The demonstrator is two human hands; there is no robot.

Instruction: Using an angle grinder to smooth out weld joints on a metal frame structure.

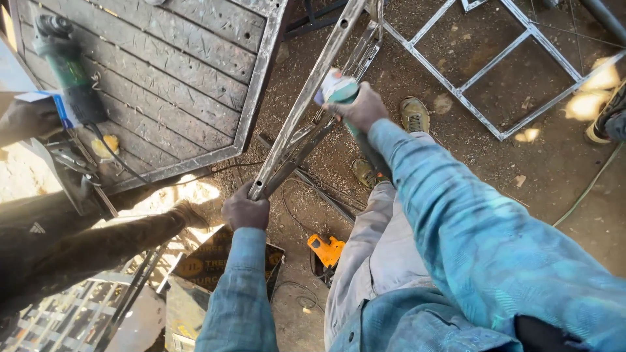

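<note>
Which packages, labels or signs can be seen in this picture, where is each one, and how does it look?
Cardboard box: on the ground under the left hand, dark, with yellow print and round marks.
Label: on the grinder in the right hand, pale, multicoloured.
Small box: far left, in a co-worker's hand, white and blue.

Slatted metal gate panel (189, 72), orange power tool (325, 249), welded frame (495, 78)

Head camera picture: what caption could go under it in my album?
Left hand grips a metal frame while right hand holds a green grinder against it.
</note>
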